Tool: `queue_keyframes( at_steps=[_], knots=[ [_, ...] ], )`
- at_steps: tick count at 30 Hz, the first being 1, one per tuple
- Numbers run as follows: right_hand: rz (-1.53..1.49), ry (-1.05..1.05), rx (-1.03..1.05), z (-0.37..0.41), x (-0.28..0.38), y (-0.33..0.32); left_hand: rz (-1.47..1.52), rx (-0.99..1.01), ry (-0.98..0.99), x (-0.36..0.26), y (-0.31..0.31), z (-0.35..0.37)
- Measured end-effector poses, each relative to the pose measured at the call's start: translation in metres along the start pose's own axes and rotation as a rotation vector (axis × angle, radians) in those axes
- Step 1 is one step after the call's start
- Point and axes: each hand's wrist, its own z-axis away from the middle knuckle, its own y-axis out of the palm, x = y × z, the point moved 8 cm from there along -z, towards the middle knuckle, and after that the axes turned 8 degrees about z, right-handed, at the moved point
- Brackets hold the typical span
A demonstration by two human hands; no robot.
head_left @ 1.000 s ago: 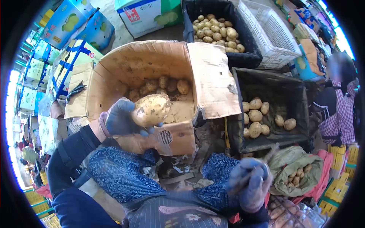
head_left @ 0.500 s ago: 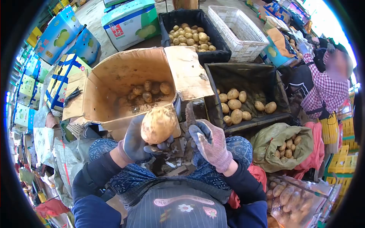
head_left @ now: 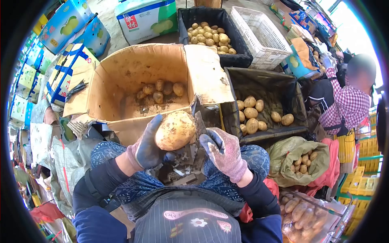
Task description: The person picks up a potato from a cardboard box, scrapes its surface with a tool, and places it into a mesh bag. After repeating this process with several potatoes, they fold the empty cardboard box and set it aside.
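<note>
Cupping a large potato (head_left: 175, 130) in curled fingers, the gloved left hand (head_left: 146, 146) holds it near the front of a cardboard box (head_left: 142, 67) with smaller potatoes (head_left: 159, 85) inside. Just beside it, a dark blade (head_left: 199, 123) stands roughly upright in the right hand (head_left: 225, 154), fingers closed around it, though whether it touches the potato I cannot tell. Farther right are a dark-lined crate (head_left: 279, 87), where 2 potatoes lie apart from the others, and a green sack (head_left: 279, 160).

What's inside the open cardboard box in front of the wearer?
Inside the cardboard box: a small cluster of potatoes toward the right, with dark dirt on the floor. The floor beneath the potatoes is covered, and the front panel hides whatever lies right behind it.
</note>
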Motion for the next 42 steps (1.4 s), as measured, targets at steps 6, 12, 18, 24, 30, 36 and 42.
queue_keyframes(
  at_steps=[6,12,18,24,30,36,42],
  knots=[
    [0.06,-0.063,0.014,-0.001,0.005,0.005,-0.022,-0.087,0.046,-0.001,-0.003,0.002],
    [0.056,0.041,0.051,0.001,0.001,0.004,-0.104,-0.197,0.124,-0.005,-0.007,0.008],
    [0.153,-0.074,-0.028,0.003,0.0,0.001,-0.205,-0.061,0.088,-0.005,-0.001,0.013],
    [-0.278,0.264,0.142,0.008,-0.019,0.012,-0.491,0.122,0.311,-0.024,0.032,0.026],
    [-0.631,0.449,0.233,0.016,-0.014,0.027,-0.71,0.129,0.349,-0.032,0.026,0.027],
    [-0.757,0.414,0.279,0.015,-0.006,0.021,-1.171,0.044,0.693,-0.047,0.05,0.034],
    [-0.768,0.457,0.21,0.012,-0.008,0.021,-1.768,0.019,0.908,-0.045,0.092,0.049]
  ],
)
